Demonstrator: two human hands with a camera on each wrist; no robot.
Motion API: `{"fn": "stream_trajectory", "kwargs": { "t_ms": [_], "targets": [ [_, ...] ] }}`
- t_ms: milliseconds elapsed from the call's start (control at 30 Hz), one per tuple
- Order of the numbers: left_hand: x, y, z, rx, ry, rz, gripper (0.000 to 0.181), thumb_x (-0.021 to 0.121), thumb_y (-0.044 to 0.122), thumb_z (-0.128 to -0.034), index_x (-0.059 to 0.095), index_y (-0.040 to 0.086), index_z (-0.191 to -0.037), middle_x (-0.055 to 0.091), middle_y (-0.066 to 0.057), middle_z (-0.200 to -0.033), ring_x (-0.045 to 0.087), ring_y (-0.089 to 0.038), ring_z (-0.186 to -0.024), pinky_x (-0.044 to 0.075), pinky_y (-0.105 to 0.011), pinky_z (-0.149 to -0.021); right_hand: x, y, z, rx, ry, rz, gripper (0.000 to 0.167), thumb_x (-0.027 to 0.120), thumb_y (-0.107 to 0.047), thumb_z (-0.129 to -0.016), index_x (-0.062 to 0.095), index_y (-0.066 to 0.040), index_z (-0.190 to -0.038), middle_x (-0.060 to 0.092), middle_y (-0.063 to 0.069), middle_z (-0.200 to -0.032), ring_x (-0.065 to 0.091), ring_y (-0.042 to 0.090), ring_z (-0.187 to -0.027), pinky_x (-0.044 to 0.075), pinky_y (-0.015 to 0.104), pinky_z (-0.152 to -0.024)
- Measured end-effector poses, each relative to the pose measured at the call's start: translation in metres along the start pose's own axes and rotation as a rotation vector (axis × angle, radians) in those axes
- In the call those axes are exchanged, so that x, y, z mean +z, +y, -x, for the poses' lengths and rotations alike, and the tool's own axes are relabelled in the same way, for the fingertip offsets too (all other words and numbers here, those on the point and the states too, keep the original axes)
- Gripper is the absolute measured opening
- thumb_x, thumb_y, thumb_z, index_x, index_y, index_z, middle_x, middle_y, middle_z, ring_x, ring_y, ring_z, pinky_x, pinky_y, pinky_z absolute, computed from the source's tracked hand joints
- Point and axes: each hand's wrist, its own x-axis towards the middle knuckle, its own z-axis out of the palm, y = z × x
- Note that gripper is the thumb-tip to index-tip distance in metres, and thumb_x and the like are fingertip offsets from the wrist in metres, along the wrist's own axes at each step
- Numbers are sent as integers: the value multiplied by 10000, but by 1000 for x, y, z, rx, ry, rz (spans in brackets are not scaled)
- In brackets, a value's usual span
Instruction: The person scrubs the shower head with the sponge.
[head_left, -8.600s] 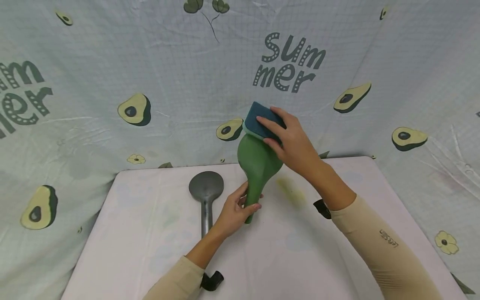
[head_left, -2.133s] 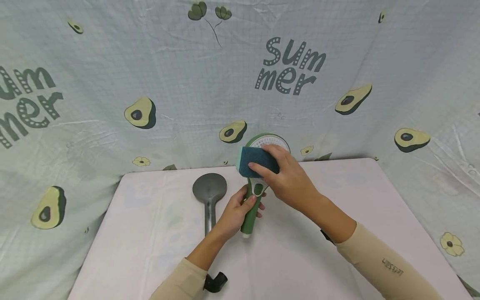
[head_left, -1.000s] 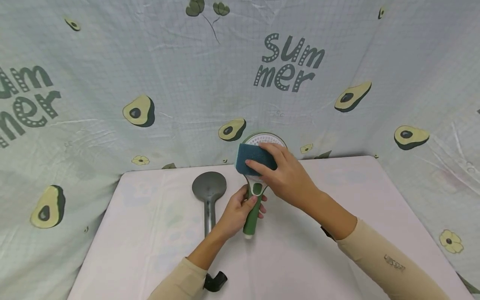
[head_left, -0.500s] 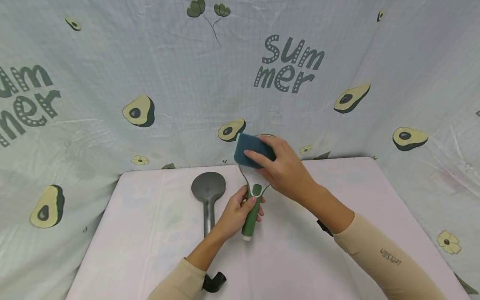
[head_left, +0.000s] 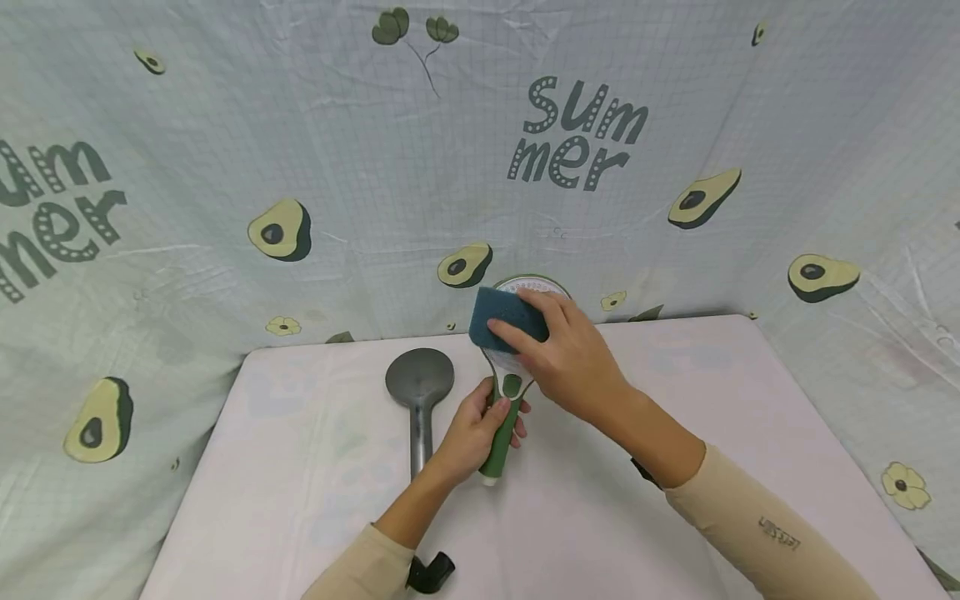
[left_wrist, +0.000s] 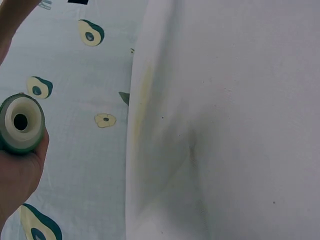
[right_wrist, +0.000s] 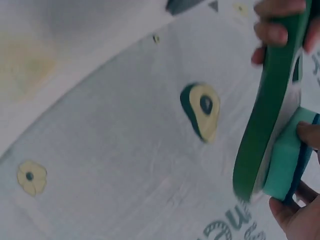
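Here we are mid-scrub, by the look of it: the left hand (head_left: 471,432) is wrapped round the handle of the green shower head (head_left: 512,367), holding it in front of the body with its white face turned up towards us, while the right hand (head_left: 572,350) pinches the sponge (head_left: 504,320) against that face. From the right wrist we catch the pale green side lying on the plate, dark blue side outwards. To do this well, we'd want the sponge flat, with light, even strokes out to the rim, and the left grip firm so the head doesn't twist under the push; working down to the neck around the green button (head_left: 512,385) would call for the sponge's edge. Now, what are we missing? Sponge and fingers cover most of the spray holes, and the left wrist gives us just the handle's hollow end. That right wrist picture is dim and blurry, so we'd only say the sponge seems to press rather than skim. The grey shower head (head_left: 420,379) lies on the table (head_left: 600,500), its lower handle lost behind the left forearm.
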Motion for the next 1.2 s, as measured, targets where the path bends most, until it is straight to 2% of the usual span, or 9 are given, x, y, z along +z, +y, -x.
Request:
{"fn": "stream_trajectory", "kwargs": {
  "t_ms": [133,267,400,567,700,800,900,1000,1200],
  "targets": [
    [3,1,2,-22,38,7,333,334,131,-1136,412,-103,-1360,590,-363,-1153,642,-85,-750,576,-218,-657,-10,24,-11,112,54,21,516,821,-132,-896,651,-212,-1377,500,311,-1437,532,490,-1252,511,598,-1038],
    [6,1,3,-28,98,22,318,315,148,-1138,432,-69,-1338,584,-355,-1138,619,-96,-723,559,-218,-619,-17,40,-13,178,58,-15,521,798,-150,-921,623,-203,-1408,470,318,-1469,505,511,-1282,497,622,-1051],
    [6,0,3,-28,147,38,324,302,170,-1142,453,-69,-1300,587,-339,-1097,600,-103,-684,548,-222,-585,-15,37,-5,146,38,-52,553,817,-157,-903,617,-202,-1417,470,324,-1468,505,514,-1289,501,634,-1035],
    [4,3,1,-11,194,54,325,308,196,-1144,470,-59,-1264,593,-320,-1054,589,-103,-648,542,-224,-557,-3,13,14,49,-9,-79,560,839,-193,-879,636,-204,-1401,512,313,-1423,545,477,-1248,521,591,-1017],
    [1,2,0,2,206,40,311,297,173,-1142,476,-57,-1252,592,-314,-1029,581,-97,-631,532,-214,-543,5,-5,32,-5,-52,-92,596,849,-221,-863,621,-221,-1413,522,295,-1411,571,455,-1205,544,552,-983],
    [0,1,1,7,206,33,314,285,173,-1144,473,-59,-1242,589,-307,-1011,578,-97,-620,529,-212,-536,5,-11,35,-17,-68,-76,601,857,-238,-858,621,-232,-1412,523,285,-1415,584,446,-1178,553,530,-965],
    [0,1,1,12,200,50,328,278,191,-1148,464,-63,-1240,587,-285,-990,575,-98,-613,527,-216,-536,-1,-7,30,-15,-64,-31,593,863,-235,-856,631,-239,-1402,531,282,-1418,589,448,-1181,556,530,-977],
    [1,2,2,20,204,64,336,281,206,-1149,460,-64,-1236,588,-257,-965,572,-102,-605,526,-222,-532,-10,5,20,6,-39,6,592,865,-197,-854,635,-234,-1399,527,291,-1424,573,463,-1205,548,556,-993],
    [2,1,3,5,213,42,342,281,228,-1151,472,-55,-1180,598,-214,-920,582,-114,-577,545,-246,-511,-23,33,1,125,25,-19,558,820,-142,-897,620,-202,-1415,463,310,-1482,500,505,-1264,495,619,-1033]
  ]
}}
